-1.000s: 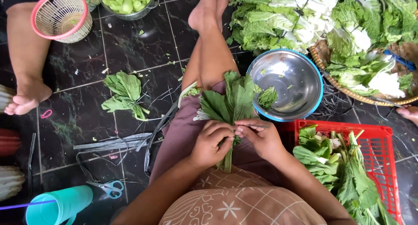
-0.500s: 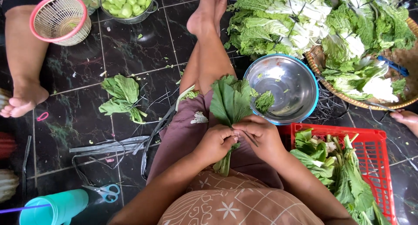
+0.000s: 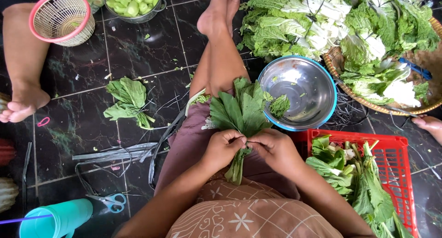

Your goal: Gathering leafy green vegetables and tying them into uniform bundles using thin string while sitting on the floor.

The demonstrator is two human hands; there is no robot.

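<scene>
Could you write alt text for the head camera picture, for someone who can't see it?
Seen from above, a seated person's left hand and right hand grip a bunch of leafy greens over the lap, beside a steel bowl and a red crate of greens.

left hand (image 3: 224, 148), right hand (image 3: 275, 148), fingers curled, touching

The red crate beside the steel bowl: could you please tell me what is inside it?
The red crate holds loose leafy greens with pale stems, piled along its left side. Its bottom under them is covered, and its lower end runs out of frame.
</scene>
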